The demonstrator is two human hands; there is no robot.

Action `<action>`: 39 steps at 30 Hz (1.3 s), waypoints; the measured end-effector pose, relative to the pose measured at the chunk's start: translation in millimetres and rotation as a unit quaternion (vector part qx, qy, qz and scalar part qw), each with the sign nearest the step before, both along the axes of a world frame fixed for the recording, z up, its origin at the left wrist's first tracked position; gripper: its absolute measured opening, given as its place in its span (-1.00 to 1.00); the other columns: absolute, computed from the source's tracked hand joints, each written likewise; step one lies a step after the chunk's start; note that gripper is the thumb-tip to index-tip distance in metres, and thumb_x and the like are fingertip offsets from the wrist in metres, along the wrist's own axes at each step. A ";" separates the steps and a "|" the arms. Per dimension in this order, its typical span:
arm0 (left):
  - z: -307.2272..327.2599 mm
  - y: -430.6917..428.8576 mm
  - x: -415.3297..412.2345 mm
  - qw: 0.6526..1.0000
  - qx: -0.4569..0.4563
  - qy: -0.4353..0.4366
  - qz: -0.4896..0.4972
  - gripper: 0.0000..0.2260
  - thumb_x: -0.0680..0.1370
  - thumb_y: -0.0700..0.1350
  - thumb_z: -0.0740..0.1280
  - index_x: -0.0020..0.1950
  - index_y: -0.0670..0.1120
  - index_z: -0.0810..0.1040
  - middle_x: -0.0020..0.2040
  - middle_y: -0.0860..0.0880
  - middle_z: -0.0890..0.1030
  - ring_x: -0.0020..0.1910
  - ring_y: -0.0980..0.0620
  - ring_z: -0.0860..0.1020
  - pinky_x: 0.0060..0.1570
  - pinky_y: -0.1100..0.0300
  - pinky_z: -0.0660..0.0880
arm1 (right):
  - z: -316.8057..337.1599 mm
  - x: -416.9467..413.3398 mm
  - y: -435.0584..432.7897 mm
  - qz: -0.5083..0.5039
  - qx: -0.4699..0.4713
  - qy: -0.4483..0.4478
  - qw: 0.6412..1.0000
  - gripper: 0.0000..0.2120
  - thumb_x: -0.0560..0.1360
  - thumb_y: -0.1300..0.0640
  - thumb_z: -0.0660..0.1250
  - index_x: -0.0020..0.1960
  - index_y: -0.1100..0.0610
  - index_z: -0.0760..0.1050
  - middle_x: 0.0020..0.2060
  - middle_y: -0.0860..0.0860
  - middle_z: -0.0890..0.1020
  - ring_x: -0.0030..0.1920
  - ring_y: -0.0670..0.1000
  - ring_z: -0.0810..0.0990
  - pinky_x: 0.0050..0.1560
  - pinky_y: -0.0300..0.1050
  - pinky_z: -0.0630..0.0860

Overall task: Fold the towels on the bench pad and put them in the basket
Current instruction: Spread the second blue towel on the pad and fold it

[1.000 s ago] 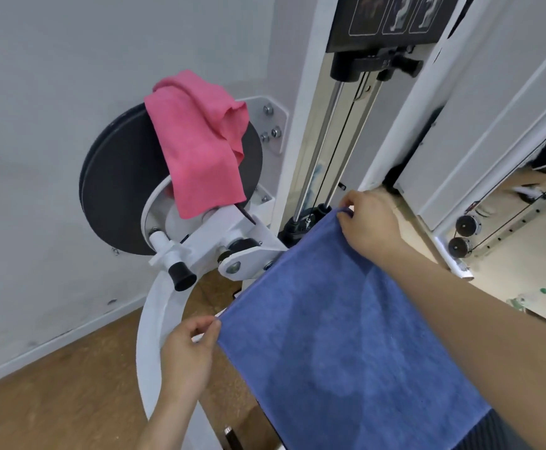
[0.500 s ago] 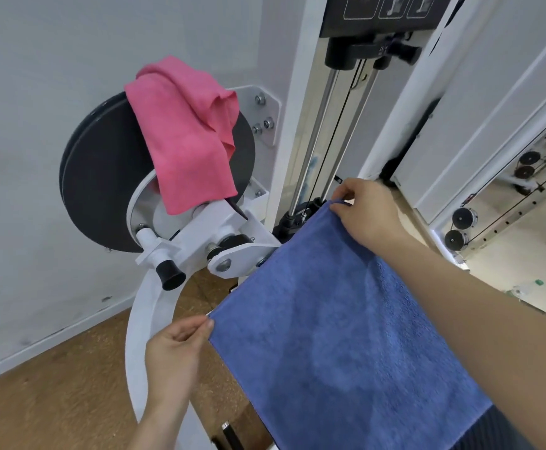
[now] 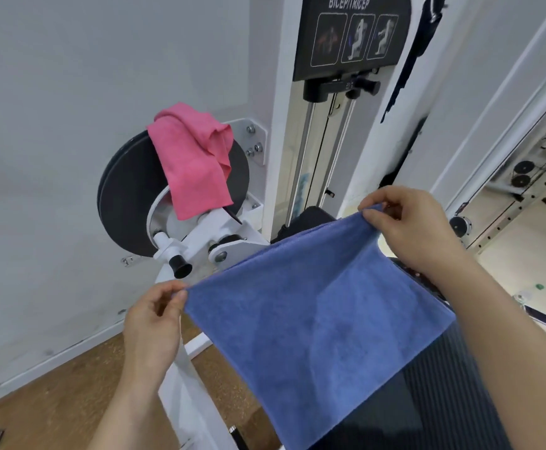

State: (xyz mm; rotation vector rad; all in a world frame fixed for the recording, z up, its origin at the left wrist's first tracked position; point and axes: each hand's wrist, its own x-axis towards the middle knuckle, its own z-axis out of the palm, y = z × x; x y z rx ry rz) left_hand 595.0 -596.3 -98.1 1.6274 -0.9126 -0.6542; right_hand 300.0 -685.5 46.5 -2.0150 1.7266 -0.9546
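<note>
We've got the blue towel (image 3: 317, 306) stretched flat in the air over the dark ribbed bench pad (image 3: 440, 384), centre-to-5 o'clock of view. Left hand (image 3: 155, 323) has its grip pinched on the near-left corner, right hand (image 3: 411, 228) has its grip pinched on the far corner at 2 o'clock. We'd say the taut edge squares it up for a first fold. Pink towel (image 3: 193, 164) hangs draped over the machine's black disc (image 3: 125, 203) at 11 o'clock, not yet folded. Basket is out of view.
</note>
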 end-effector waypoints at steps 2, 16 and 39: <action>19.1 8.2 -5.8 1.000 -0.029 -0.010 0.003 -0.75 0.58 -0.28 0.28 -0.13 0.07 0.57 -0.14 0.05 0.63 -0.14 0.12 0.57 -0.12 0.33 0.44 | 14.8 -12.6 31.2 0.008 0.012 -0.008 1.000 -0.79 0.50 0.24 0.35 -0.21 -0.05 0.55 -0.38 -0.12 0.54 -0.43 -0.21 0.46 -0.39 -0.43 0.33; 164.0 70.1 -60.1 0.978 -0.203 -0.042 -0.024 -0.85 0.56 -0.27 0.31 -0.05 -0.04 0.62 -0.21 0.03 0.61 -0.39 0.28 0.52 -0.52 0.41 0.41 | 23.1 -116.3 217.6 0.175 0.152 -0.431 0.872 -0.41 -0.08 -0.14 0.68 -0.14 0.07 0.65 -0.33 0.04 0.58 -0.34 -0.09 0.46 -0.43 -0.32 0.35; 34.3 -103.2 -210.3 0.947 0.044 -0.153 -0.278 -0.84 0.45 -0.21 0.47 -0.17 0.06 0.66 -0.17 0.06 0.68 -0.13 0.11 0.63 -0.14 0.27 0.52 | -96.9 -174.8 202.2 -0.268 0.161 -0.004 0.950 -0.82 0.40 0.21 0.28 -0.18 -0.03 0.60 -0.28 -0.16 0.62 -0.20 -0.04 0.55 -0.26 -0.15 0.37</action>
